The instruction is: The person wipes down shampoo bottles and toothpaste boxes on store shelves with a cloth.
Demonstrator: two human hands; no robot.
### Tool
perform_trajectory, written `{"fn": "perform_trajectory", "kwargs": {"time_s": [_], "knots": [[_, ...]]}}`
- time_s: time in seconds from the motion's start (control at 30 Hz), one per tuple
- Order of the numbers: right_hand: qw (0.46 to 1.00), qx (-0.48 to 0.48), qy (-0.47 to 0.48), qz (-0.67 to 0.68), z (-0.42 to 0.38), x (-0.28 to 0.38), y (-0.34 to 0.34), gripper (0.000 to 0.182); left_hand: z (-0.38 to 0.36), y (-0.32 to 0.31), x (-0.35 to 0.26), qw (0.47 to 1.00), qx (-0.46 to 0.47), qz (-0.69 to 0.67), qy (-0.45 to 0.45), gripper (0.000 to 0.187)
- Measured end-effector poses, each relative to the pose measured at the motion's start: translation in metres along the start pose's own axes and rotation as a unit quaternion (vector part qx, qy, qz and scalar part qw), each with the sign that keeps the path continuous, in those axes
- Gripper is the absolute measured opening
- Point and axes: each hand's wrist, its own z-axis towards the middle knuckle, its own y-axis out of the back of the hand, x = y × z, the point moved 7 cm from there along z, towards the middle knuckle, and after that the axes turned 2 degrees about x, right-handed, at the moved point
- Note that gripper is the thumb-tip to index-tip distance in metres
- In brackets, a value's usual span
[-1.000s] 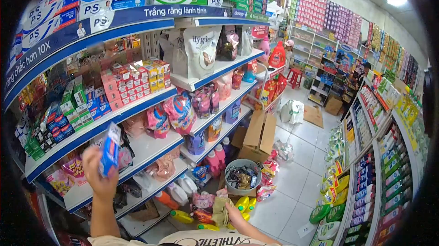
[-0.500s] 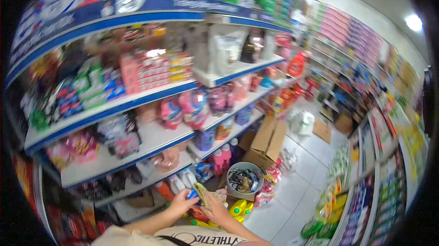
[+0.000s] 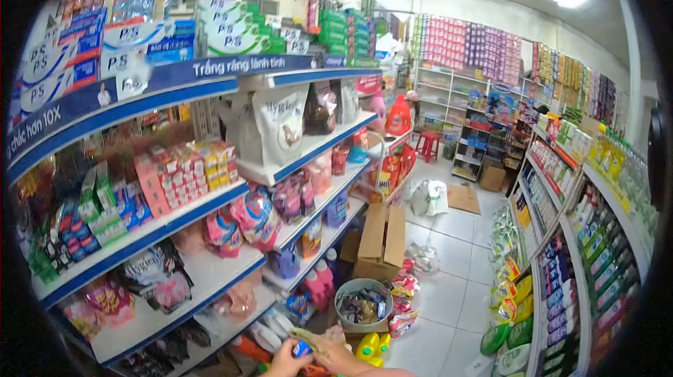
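Observation:
Low in the view, my left hand (image 3: 282,361) is closed round a small blue item (image 3: 301,348), probably a cap or bottle top. Just right of it, my right hand (image 3: 334,354) grips a yellowish-green cloth (image 3: 316,341), which touches the blue item. White bottles (image 3: 268,331) stand on the bottom shelf behind my hands. Yellow bottles (image 3: 371,346) with green caps are to the right of my right hand. A grey bucket (image 3: 341,308) full of dark packets stands beyond them.
Shelving (image 3: 210,265) with packets and boxes runs along the left. An open cardboard box (image 3: 381,242) stands behind the bucket. Bagged goods (image 3: 502,293) line the foot of the right shelves (image 3: 561,237). A white bag (image 3: 429,197) and flat cardboard (image 3: 463,199) lie on the tiled floor (image 3: 446,281).
The view has tilted up, showing more of the far shelves and ceiling. My hands now appear lower in the frame, still holding the cloth and the blue item close together.

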Motion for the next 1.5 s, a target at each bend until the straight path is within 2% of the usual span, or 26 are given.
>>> {"fn": "perform_trajectory", "kwargs": {"time_s": [0.07, 0.13, 0.17, 0.2, 0.27, 0.33, 0.37, 0.4, 0.43, 0.57, 0.63, 0.7, 0.77, 0.83, 0.87, 0.93, 0.97, 1.0, 1.07, 1.17, 1.2, 1.27, 1.3, 1.4, 1.43, 1.5], "knots": [[0.999, -0.032, 0.004, 0.036, 0.002, -0.014, 0.001, 0.05, -0.002, -0.014, 0.022, 0.978, 0.065, -0.183, 0.077, 0.064], [0.997, -0.001, 0.002, 0.081, -0.012, -0.03, -0.014, 0.049, 0.003, -0.005, -0.005, 0.999, 0.01, -0.046, -0.023, 0.04], [0.994, 0.024, -0.01, 0.104, -0.024, -0.042, -0.025, 0.048, 0.005, -0.004, 0.011, 0.998, 0.011, 0.063, -0.005, 0.036], [0.99, 0.049, -0.031, 0.127, -0.04, -0.049, -0.031, 0.048, 0.003, -0.007, 0.005, 0.999, 0.028, -0.014, 0.006, 0.035], [0.972, 0.057, -0.182, 0.139, -0.062, -0.075, -0.028, 0.044, 0.0, -0.012, -0.01, 0.983, 0.057, -0.169, 0.036, 0.035], [0.969, 0.013, -0.196, 0.151, -0.067, -0.075, -0.021, 0.041, -0.004, -0.012, -0.024, 0.97, 0.087, -0.205, 0.1, 0.04], [0.975, 0.002, -0.173, 0.141, -0.062, -0.07, -0.018, 0.04, -0.004, -0.008, -0.048, 0.982, 0.08, -0.165, 0.048, 0.044], [0.98, -0.012, -0.148, 0.132, -0.056, -0.067, -0.019, 0.039, -0.004, -0.006, -0.05, 0.981, 0.077, -0.163, 0.072, 0.047], [0.984, -0.029, -0.121, 0.125, -0.045, -0.056, -0.018, 0.038, 0.0, -0.007, -0.048, 0.99, 0.075, -0.113, 0.026, 0.049], [0.991, 0.0, -0.053, 0.126, -0.021, -0.016, -0.025, 0.041, 0.001, -0.016, -0.044, 0.996, 0.033, 0.044, -0.067, 0.052], [0.999, 0.009, 0.019, 0.044, -0.014, -0.002, -0.023, 0.044, 0.001, -0.015, -0.044, 0.997, 0.03, 0.004, -0.065, 0.052], [0.99, -0.025, -0.009, 0.138, -0.014, -0.01, -0.022, 0.046, 0.003, -0.011, -0.043, 0.995, 0.034, 0.015, -0.097, 0.05], [0.986, -0.043, -0.055, 0.148, -0.033, -0.043, -0.026, 0.046, -0.003, 0.002, -0.051, 0.992, 0.06, -0.108, -0.003, 0.046], [0.97, -0.015, -0.178, 0.163, -0.059, -0.084, -0.034, 0.042, -0.011, 0.015, -0.052, 0.972, 0.106, -0.183, 0.104, 0.038], [0.956, -0.011, -0.239, 0.17, -0.066, -0.102, -0.037, 0.041, -0.013, 0.022, -0.056, 0.982, 0.101, -0.149, 0.051, 0.04], [0.969, 0.008, -0.208, 0.132, -0.067, -0.106, -0.039, 0.037, -0.022, 0.034, -0.079, 0.985, 0.108, -0.131, -0.019, 0.044], [0.972, 0.002, -0.206, 0.11, -0.075, -0.108, -0.039, 0.035, -0.021, 0.032, -0.057, 0.991, 0.12, -0.051, -0.022, 0.043], [0.989, -0.034, -0.114, 0.086, -0.075, -0.115, -0.049, 0.03, -0.025, 0.027, -0.054, 0.983, 0.109, -0.147, -0.01, 0.043], [0.974, 0.047, -0.215, 0.056, -0.064, -0.09, -0.048, 0.028, -0.032, 0.016, -0.034, 0.977, 0.122, -0.169, 0.051, 0.045], [0.941, 0.111, -0.251, 0.197, -0.06, -0.101, -0.067, 0.029, -0.037, -0.002, -0.043, 0.975, 0.143, -0.129, 0.111, 0.048], [0.942, 0.105, -0.242, 0.21, -0.057, -0.097, -0.065, 0.029, -0.035, -0.01, -0.026, 0.975, 0.158, -0.136, 0.074, 0.048], [0.945, 0.094, -0.218, 0.227, -0.059, -0.096, -0.063, 0.029, -0.029, -0.007, -0.05, 0.987, 0.13, 0.049, -0.078, 0.046], [0.935, 0.13, -0.232, 0.236, -0.062, -0.102, -0.066, 0.029, -0.028, -0.007, -0.06, 0.988, 0.117, 0.067, -0.08, 0.043], [0.9, 0.11, -0.226, 0.355, -0.075, -0.106, -0.069, 0.029, -0.027, 0.0, -0.061, 0.996, 0.081, -0.022, -0.04, 0.044], [0.891, 0.117, -0.241, 0.366, -0.081, -0.113, -0.073, 0.031, -0.025, 0.005, -0.063, 0.993, 0.087, 0.025, -0.078, 0.045], [0.876, 0.13, -0.277, 0.373, -0.08, -0.095, -0.058, 0.034, -0.026, 0.011, -0.065, 0.995, 0.087, 0.023, -0.051, 0.043]]}}
